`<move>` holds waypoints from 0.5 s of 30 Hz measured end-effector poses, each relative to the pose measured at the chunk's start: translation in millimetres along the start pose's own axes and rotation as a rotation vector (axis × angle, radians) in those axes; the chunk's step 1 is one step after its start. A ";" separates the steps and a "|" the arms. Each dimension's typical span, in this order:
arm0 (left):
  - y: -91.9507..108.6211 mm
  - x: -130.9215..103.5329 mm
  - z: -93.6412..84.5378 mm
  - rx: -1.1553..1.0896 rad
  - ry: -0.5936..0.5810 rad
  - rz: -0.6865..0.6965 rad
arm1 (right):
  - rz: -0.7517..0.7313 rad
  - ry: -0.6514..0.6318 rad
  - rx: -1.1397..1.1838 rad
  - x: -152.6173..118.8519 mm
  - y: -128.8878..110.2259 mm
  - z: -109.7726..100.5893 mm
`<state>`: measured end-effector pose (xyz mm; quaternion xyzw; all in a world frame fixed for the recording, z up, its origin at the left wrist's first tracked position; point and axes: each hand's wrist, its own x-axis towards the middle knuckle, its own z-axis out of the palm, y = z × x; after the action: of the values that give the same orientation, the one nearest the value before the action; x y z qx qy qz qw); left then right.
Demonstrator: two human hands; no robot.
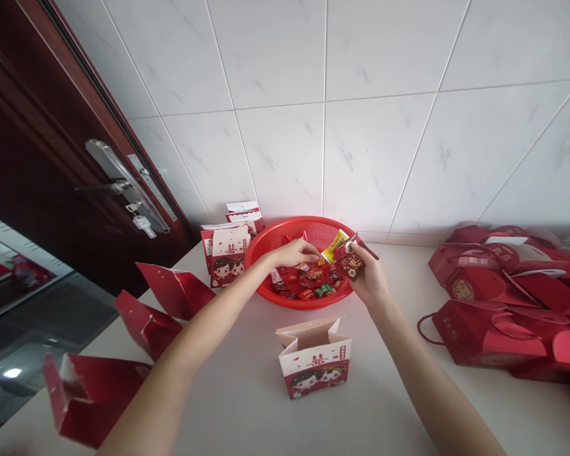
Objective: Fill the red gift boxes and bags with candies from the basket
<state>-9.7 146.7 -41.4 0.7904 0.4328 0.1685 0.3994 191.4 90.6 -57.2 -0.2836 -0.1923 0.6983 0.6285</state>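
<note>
A red plastic basket (304,305) with wrapped candies (308,275) stands against the wall. My left hand (297,253) reaches over its left part, fingers bent together above the candies; what they hold, if anything, is too small to tell. At the basket's right rim, my right hand (368,275) is closed on a dark red packet (349,261) and a yellow packet (335,247). An open white and red paper bag (316,364) with two cartoon faces stands upright in front of the basket.
Red paper bags (175,291) stand along the table's left side, with more printed bags (228,253) behind them. Several red boxes with cord handles (489,335) are piled on the right. A dark door (52,126) with keys is at the left.
</note>
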 end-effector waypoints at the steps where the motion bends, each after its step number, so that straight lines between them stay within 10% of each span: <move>1: -0.3 -0.2 0.0 0.007 0.008 0.002 | 0.002 0.001 0.000 -0.5 -0.4 0.7; 15: -0.1 -5.8 1.8 0.202 -0.011 -0.074 | -0.028 -0.036 -0.004 2.8 2.9 -3.8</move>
<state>-11.9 141.1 -42.2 0.8108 0.4745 0.1050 0.3262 191.4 92.7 -62.3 -0.2695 -0.2092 0.6939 0.6342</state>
